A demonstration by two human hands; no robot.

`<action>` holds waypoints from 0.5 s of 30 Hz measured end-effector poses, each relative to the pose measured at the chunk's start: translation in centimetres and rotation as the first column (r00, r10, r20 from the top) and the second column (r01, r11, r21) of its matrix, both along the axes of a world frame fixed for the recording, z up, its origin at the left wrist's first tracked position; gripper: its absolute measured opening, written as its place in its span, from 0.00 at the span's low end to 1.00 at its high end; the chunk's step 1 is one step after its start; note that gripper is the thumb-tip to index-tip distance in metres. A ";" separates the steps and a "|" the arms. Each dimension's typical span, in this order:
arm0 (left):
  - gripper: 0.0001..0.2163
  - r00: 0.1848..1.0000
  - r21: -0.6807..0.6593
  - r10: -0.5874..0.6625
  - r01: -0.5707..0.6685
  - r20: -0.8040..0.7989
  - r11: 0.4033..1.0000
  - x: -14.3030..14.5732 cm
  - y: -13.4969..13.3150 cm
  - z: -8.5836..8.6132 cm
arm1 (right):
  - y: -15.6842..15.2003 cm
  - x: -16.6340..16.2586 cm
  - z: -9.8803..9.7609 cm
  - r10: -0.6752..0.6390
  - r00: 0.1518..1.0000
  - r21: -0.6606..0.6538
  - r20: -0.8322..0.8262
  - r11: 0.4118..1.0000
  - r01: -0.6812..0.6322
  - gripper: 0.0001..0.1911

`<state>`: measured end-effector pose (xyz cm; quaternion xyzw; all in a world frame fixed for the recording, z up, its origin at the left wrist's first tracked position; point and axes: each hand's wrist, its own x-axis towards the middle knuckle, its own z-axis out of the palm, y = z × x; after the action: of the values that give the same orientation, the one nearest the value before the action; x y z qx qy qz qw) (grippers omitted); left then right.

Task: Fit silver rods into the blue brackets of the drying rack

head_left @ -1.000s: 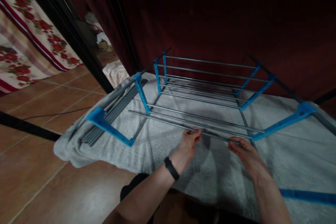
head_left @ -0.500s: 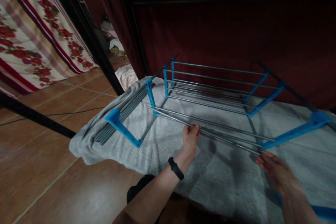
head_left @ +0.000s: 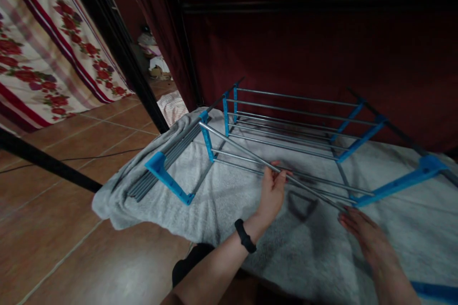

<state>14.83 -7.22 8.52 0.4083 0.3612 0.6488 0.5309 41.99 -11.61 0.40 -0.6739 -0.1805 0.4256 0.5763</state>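
Between both hands runs a loose grey metal rod [head_left: 236, 146], slanting up to the left. My left hand [head_left: 274, 189], with a black band on its wrist, pinches it near the middle. At the rod's lower right end, my right hand [head_left: 365, 231] has its fingers closed on the tip. The rod's far left end is by the top of a blue plastic bracket [head_left: 206, 136]. Behind it stands a partly built rack of rods [head_left: 293, 110] with blue brackets. A nearer blue bracket [head_left: 170, 178] on the left and a long one [head_left: 397, 181] on the right carry no visible rod between them.
A bundle of grey rods [head_left: 161, 164] lies on the grey blanket [head_left: 200, 219], left of the rack. Another blue piece [head_left: 434, 290] is at the lower right. Black posts [head_left: 132, 76] and a dark red curtain [head_left: 286, 47] border the bed. Tiled floor [head_left: 71, 219] lies to the left.
The rod's left end has risen from low beside the blue bracket to near its top. My left hand has moved right and slightly down; my right hand has shifted a little left.
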 end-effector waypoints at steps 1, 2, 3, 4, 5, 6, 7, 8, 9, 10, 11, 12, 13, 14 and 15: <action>0.18 1.000 0.023 -0.008 0.008 -0.011 1.000 -0.1 -0.1 0.3 | 0.1 -0.8 0.0 0.034 0.999 0.006 -0.010 0.999 -0.034 0.09; 0.20 1.000 0.043 -0.016 0.017 -0.015 0.999 -0.1 -0.1 0.6 | 0.1 -1.5 0.0 0.079 0.997 0.013 -0.023 0.997 -0.079 0.11; 0.22 1.000 0.060 -0.023 0.023 -0.005 0.998 -0.2 -0.1 1.0 | 0.2 -2.2 0.0 0.131 0.991 0.015 -0.035 0.991 -0.131 0.13; 0.23 0.999 0.075 -0.026 0.025 0.020 0.997 -0.3 -0.1 1.4 | 0.2 -2.9 0.0 0.179 0.983 0.012 -0.048 0.984 -0.178 0.15; 0.24 0.998 0.089 -0.025 0.020 0.057 0.996 -0.4 0.0 1.8 | 0.2 -3.4 0.1 0.219 0.974 0.004 -0.056 0.976 -0.219 0.17; 0.25 0.995 0.106 -0.018 0.008 0.100 0.994 -0.5 0.2 2.2 | 0.3 -3.8 0.2 0.245 0.968 -0.005 -0.053 0.969 -0.246 0.18; 0.25 0.990 0.126 -0.007 -0.011 0.138 0.992 -0.8 0.4 2.7 | 0.4 -4.1 0.3 0.255 0.966 -0.009 -0.041 0.967 -0.256 0.19; 0.26 0.987 0.150 0.005 -0.030 0.164 0.988 -1.1 0.7 3.3 | 0.4 -4.3 0.4 0.252 0.968 -0.008 -0.022 0.968 -0.252 0.20; 0.26 0.984 0.177 0.017 -0.049 0.178 0.983 -1.5 0.9 3.8 | 0.5 -4.3 0.5 0.238 0.971 0.000 -0.002 0.971 -0.238 0.19; 0.26 0.984 0.208 0.022 -0.059 0.177 0.976 -2.0 1.1 4.5 | 0.6 -4.3 0.7 0.223 0.975 0.015 0.013 0.975 -0.223 0.19; 0.25 0.987 0.236 0.022 -0.060 0.161 0.970 -2.6 1.2 5.1 | 0.6 -4.3 0.9 0.214 0.977 0.033 0.020 0.976 -0.214 0.18; 0.25 0.990 0.260 0.022 -0.058 0.137 0.964 -3.2 1.2 5.8 | 0.7 -4.2 1.1 0.212 0.977 0.045 0.019 0.976 -0.213 0.18; 0.25 0.995 0.278 0.019 -0.048 0.103 0.959 -3.8 1.1 6.5 | 0.7 -4.2 1.3 0.219 0.976 0.052 0.014 0.974 -0.220 0.18; 0.24 0.998 0.292 0.024 -0.040 0.058 0.956 -4.4 1.0 7.2 | 0.7 -4.2 1.5 0.234 0.972 0.055 0.007 0.971 -0.234 0.19; 0.24 0.999 0.305 0.036 -0.035 0.003 0.952 -5.0 0.7 7.8 | 0.7 -4.2 1.7 0.248 0.969 0.055 0.002 0.967 -0.248 0.19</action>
<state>9.85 -6.49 16.33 0.4796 0.2646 0.7057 0.4494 37.76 -10.89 2.06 -0.6290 -0.2734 0.4909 0.5372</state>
